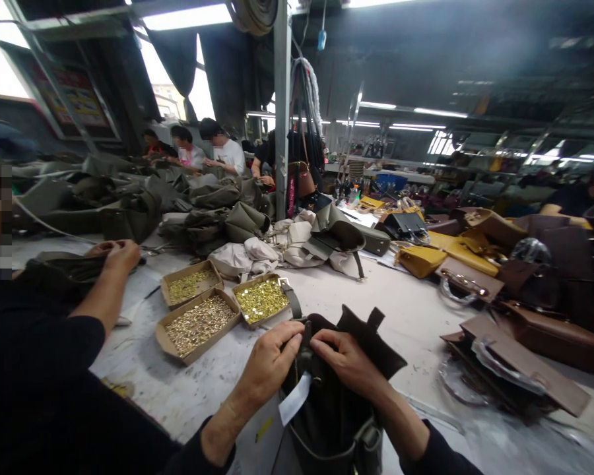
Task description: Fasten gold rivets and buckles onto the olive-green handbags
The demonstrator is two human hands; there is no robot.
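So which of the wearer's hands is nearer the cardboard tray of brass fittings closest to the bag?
Left. The left hand grips the dark bag just below the tray of brass fittings. The right hand pinches the bag on the far side, farther from the tray.

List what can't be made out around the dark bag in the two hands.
Head view only:
- dark bag: bottom cut off by the frame edge.
- left hand and right hand: fingertips hide the part they pinch.
- white tag: print too small.
- cardboard trays: metal pieces too small to identify.
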